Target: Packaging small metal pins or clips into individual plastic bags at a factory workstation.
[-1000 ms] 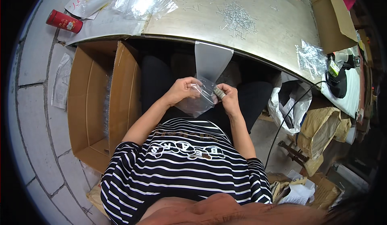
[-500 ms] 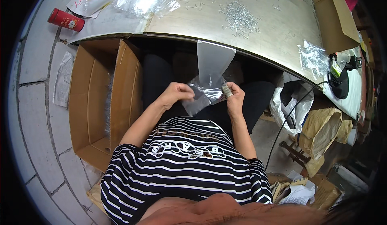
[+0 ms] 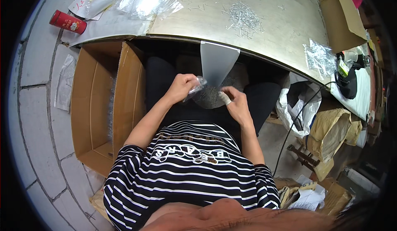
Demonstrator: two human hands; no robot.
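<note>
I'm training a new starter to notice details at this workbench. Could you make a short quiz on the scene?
1. Which hand holds the crumpled clear plastic?
2. True or false: the red canister is left of the heap of small metal pieces.
3. Fill in: the translucent grey sheet runs down from the front edge of the ____.

Key:
1. The left hand.
2. True.
3. Table.
</note>
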